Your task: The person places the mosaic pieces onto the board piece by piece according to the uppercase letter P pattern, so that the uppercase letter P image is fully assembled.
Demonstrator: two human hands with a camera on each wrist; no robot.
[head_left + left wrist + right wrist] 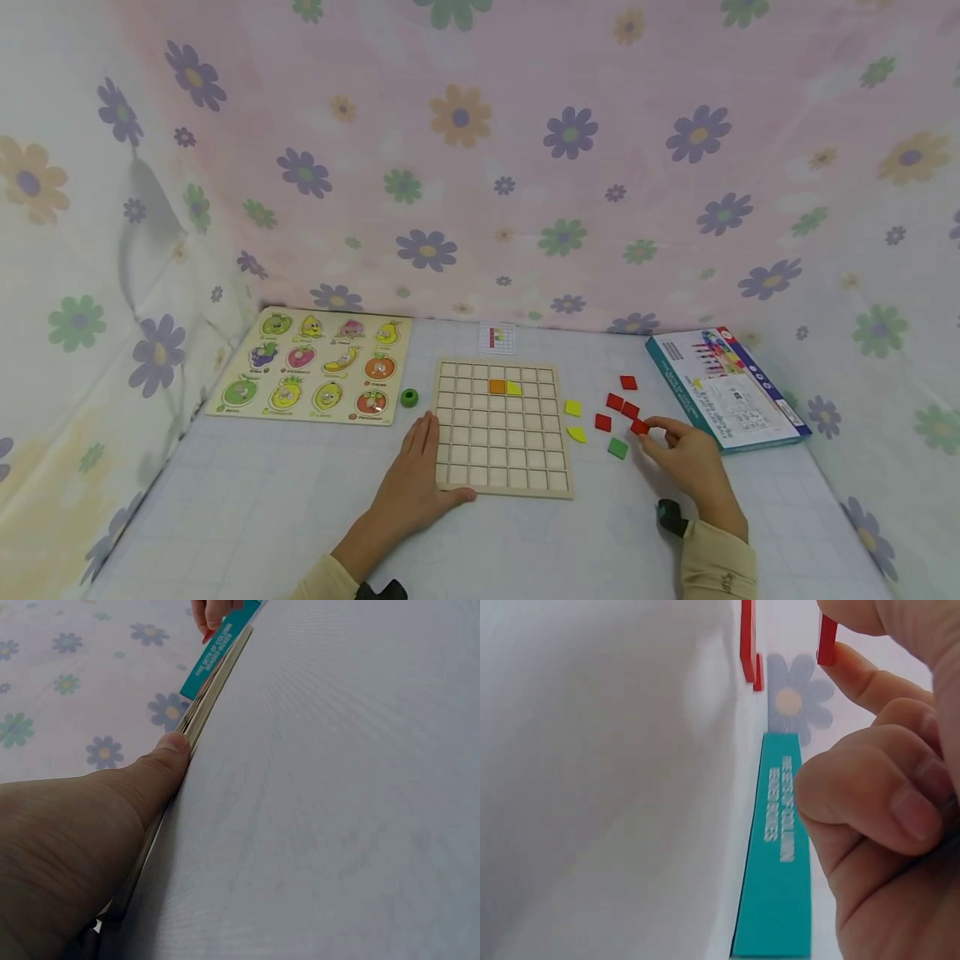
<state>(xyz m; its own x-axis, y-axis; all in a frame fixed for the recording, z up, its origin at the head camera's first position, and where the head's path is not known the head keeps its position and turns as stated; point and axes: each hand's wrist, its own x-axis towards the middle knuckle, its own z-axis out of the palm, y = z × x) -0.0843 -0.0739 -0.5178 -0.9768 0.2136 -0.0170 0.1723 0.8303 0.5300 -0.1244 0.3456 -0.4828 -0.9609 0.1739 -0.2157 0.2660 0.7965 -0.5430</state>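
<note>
A wooden grid board (pixel 497 456) lies mid-table, with an orange tile (pixel 497 387) and a yellow tile (pixel 513 388) side by side in an upper row. My left hand (pixel 411 492) rests at its near left corner, fingers straight along the left side and thumb on the front edge. To the right of the board, my right hand (pixel 692 462) pinches a red square tile (pixel 826 639) between thumb and index finger. Several red tiles (pixel 603 422), a green tile (pixel 617 448), a yellow square (pixel 573 407) and a yellow rounded piece (pixel 577 434) lie between board and hand.
Beyond the board is a small pattern card (pixel 497 338). A fruit puzzle board (pixel 315 367) lies at the left, with a round green piece (pixel 408 397) beside it. A teal-sided box (pixel 727 392) lies at the right. Flowered cloth (pixel 480 167) walls the back and sides.
</note>
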